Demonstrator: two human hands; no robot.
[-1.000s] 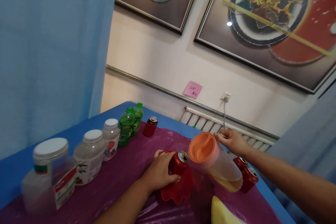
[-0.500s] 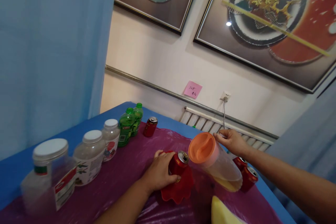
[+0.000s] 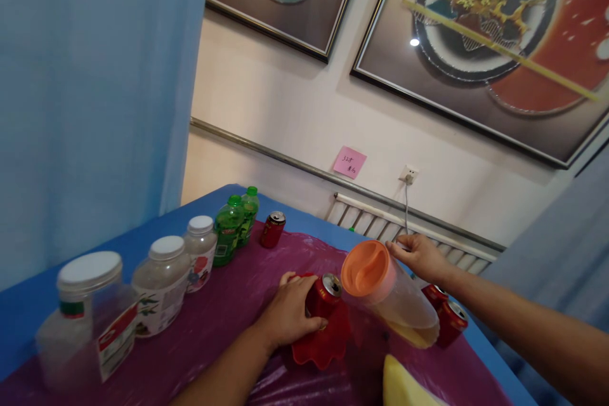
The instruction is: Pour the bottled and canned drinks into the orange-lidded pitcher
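Note:
Fingers of my left hand (image 3: pixel 292 314) wrap round a red drink can (image 3: pixel 323 297), which stands upright with its silver top facing up. Below the can is a red dish with a wavy rim (image 3: pixel 321 352). To the right, my right hand (image 3: pixel 423 257) grips a clear plastic pitcher (image 3: pixel 404 304) on its far side; the handle is mostly hidden. The pitcher tilts toward the can, its orange lid (image 3: pixel 366 268) close to the can's top. Some yellowish liquid (image 3: pixel 413 333) lies low in the pitcher. I cannot see any stream leaving the lid.
On the left stand several white-lidded clear jars (image 3: pixel 164 285) and two green bottles (image 3: pixel 228 231). A red can (image 3: pixel 273 229) sits beyond them. More red cans (image 3: pixel 451 322) stand behind the pitcher. A yellow object (image 3: pixel 404 384) lies at the front on the purple sheet (image 3: pixel 209 342).

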